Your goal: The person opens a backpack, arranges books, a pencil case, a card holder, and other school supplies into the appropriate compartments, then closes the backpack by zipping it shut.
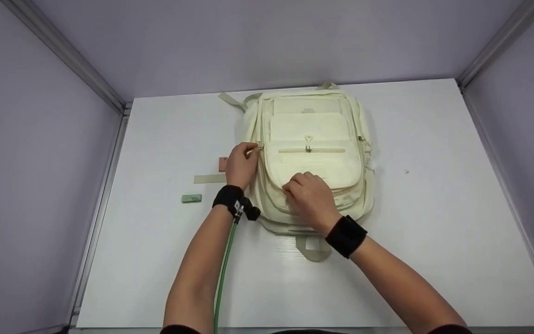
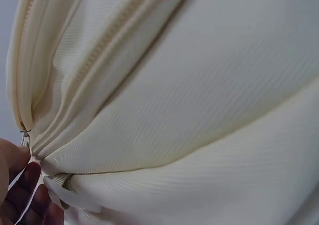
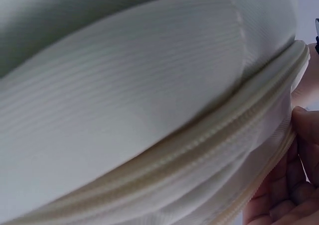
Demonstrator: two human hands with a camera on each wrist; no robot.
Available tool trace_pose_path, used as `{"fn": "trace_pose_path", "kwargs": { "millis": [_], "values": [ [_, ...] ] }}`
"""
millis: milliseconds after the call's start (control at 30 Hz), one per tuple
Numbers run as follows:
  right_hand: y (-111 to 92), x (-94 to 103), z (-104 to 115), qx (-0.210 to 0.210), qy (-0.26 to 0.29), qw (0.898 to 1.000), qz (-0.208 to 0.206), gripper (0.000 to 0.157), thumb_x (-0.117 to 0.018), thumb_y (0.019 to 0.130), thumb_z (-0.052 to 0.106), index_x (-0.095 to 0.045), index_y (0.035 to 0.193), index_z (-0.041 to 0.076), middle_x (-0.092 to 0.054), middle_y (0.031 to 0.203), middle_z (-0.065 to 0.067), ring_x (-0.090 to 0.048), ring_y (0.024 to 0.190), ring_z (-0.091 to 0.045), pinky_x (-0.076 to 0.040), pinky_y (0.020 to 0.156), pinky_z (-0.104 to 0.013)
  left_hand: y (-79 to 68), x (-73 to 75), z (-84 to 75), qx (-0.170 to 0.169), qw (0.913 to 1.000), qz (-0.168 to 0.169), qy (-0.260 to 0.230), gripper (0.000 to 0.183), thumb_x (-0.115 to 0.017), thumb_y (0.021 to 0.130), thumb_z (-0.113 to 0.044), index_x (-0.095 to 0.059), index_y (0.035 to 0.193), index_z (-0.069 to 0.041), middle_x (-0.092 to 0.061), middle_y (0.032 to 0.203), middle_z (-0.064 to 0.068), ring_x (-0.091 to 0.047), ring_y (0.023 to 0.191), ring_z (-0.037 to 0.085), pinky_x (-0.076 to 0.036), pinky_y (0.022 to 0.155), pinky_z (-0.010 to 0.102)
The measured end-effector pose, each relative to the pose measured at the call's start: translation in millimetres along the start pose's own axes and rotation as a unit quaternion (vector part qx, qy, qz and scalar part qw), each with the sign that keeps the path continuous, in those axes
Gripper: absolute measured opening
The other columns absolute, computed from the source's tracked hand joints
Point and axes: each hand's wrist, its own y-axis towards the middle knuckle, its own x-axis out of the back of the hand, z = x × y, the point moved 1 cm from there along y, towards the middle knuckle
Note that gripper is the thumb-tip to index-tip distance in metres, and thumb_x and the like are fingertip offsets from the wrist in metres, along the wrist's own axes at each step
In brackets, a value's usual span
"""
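Observation:
A cream backpack (image 1: 313, 127) lies front side up on the white table, its front pocket edged with a curved zipper. At the pocket's left side, my left hand (image 1: 241, 164) pinches a small metal zipper pull (image 2: 25, 139) between thumb and fingers; the left wrist view shows zipper teeth running up from it. Near the pocket's lower left edge is my right hand (image 1: 311, 199). Its thumb and fingers pinch the zippered fabric edge (image 3: 284, 148), seen at the right of the right wrist view. Part of the lower pocket is hidden behind that hand.
Left of the backpack lie a pink block (image 1: 223, 164), a beige strap (image 1: 209, 179) and a small green block (image 1: 191, 198). A strap loop (image 1: 314, 256) sticks out below the bag. A green cable (image 1: 224, 269) runs along my left forearm. Grey panels (image 1: 44, 185) wall the table.

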Motion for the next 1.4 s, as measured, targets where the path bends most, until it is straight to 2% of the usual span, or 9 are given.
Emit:
{"fn": "trace_pose_path", "kwargs": {
  "millis": [167,267,367,467,567,633,967,1167,1400],
  "values": [
    [-8.4,7.5,-6.2,0.005,0.004,1.0,0.003,0.009,-0.071,0.095,0.009,-0.077,0.102,0.009,-0.067,0.094,-0.007,-0.062,0.083,-0.027,-0.049,0.067,-0.04,-13.4,0.6,3.9,-0.038,0.999,0.002,0.023,0.041,-0.055,0.106,-0.019,-0.055,0.146,-0.008,-0.059,0.134,0.01,-0.056,0.122,0.023,-0.047,0.1,0.036],
    [-16.7,13.4,-13.4,0.001,0.004,1.0,-0.008,0.01,-0.068,0.097,0.01,-0.077,0.101,0.009,-0.066,0.094,-0.007,-0.061,0.084,-0.028,-0.048,0.067,-0.041,-29.0,-1.3,1.8,-0.123,0.9901,-0.001,0.068,0.046,-0.056,0.104,-0.011,-0.052,0.149,-0.008,-0.053,0.144,0.011,-0.051,0.133,0.025,-0.043,0.107,0.037],
    [-25.3,20.0,-21.5,-0.011,0.011,1.0,-0.02,0.008,-0.068,0.098,0.012,-0.076,0.099,0.009,-0.066,0.094,-0.006,-0.061,0.084,-0.028,-0.047,0.067,-0.042,-50.6,-5.6,-5.0,-0.252,0.9601,0.011,0.119,0.044,-0.058,0.1,-0.009,-0.058,0.143,-0.008,-0.054,0.146,0.011,-0.048,0.138,0.027,-0.037,0.114,0.038],
    [-29.8,25.2,-27.1,-0.024,0.018,0.999,-0.022,0.005,-0.07,0.097,0.012,-0.074,0.099,0.01,-0.066,0.095,-0.006,-0.061,0.086,-0.029,-0.047,0.068,-0.044,-71.8,-12.4,-12.4,-0.37,0.9138,0.037,0.162,0.035,-0.064,0.099,-0.015,-0.067,0.134,-0.008,-0.06,0.141,0.01,-0.048,0.139,0.028,-0.032,0.118,0.038],
    [-29.6,28.2,-28.7,-0.031,0.021,0.999,-0.021,0.004,-0.072,0.097,0.013,-0.073,0.1,0.011,-0.066,0.096,-0.005,-0.061,0.087,-0.028,-0.048,0.069,-0.044,-84.2,-19.8,-18.0,-0.432,0.8798,0.038,0.194,0.027,-0.068,0.1,-0.022,-0.074,0.124,-0.011,-0.066,0.134,0.007,-0.052,0.136,0.027,-0.032,0.118,0.037],
    [-28.1,30.4,-28.4,-0.031,0.022,0.999,-0.022,0.004,-0.072,0.096,0.012,-0.073,0.1,0.011,-0.066,0.097,-0.005,-0.061,0.087,-0.028,-0.047,0.07,-0.044,-86.9,-23.2,-22.4,-0.445,0.8713,0.025,0.204,0.023,-0.068,0.101,-0.023,-0.076,0.119,-0.012,-0.069,0.13,0.005,-0.056,0.132,0.025,-0.035,0.116,0.035],
    [-30.4,55.9,-54.9,-0.028,0.029,0.998,-0.051,0.023,-0.074,0.095,0.016,-0.073,0.116,0.006,-0.068,0.112,-0.011,-0.062,0.104,-0.032,-0.048,0.085,-0.048,-81.6,-12.2,-45.5,-0.414,0.8931,-0.014,0.177,0.018,-0.067,0.101,-0.02,-0.075,0.116,-0.015,-0.074,0.117,-0.002,-0.067,0.114,0.015,-0.045,0.107,0.03],
    [-32.7,73.9,-77.1,-0.039,0.047,0.996,-0.065,0.029,-0.077,0.092,0.008,-0.072,0.12,0.002,-0.069,0.125,-0.013,-0.062,0.119,-0.032,-0.045,0.104,-0.046,-71.9,-2.3,-64.9,-0.417,0.894,-0.044,0.157,0.017,-0.066,0.102,-0.024,-0.076,0.114,-0.016,-0.075,0.11,-0.003,-0.069,0.105,0.013,-0.048,0.102,0.028],
    [-13.8,83.6,-78.3,-0.08,0.03,0.994,-0.064,0.019,-0.072,0.098,0.013,-0.074,0.115,0.005,-0.075,0.109,-0.009,-0.071,0.1,-0.026,-0.056,0.084,-0.041,-70.0,4.6,-64.9,-0.392,0.9038,-0.036,0.169,0.024,-0.066,0.102,-0.026,-0.074,0.122,-0.014,-0.074,0.119,-0.001,-0.068,0.112,0.014,-0.051,0.098,0.028]
  ]
}}
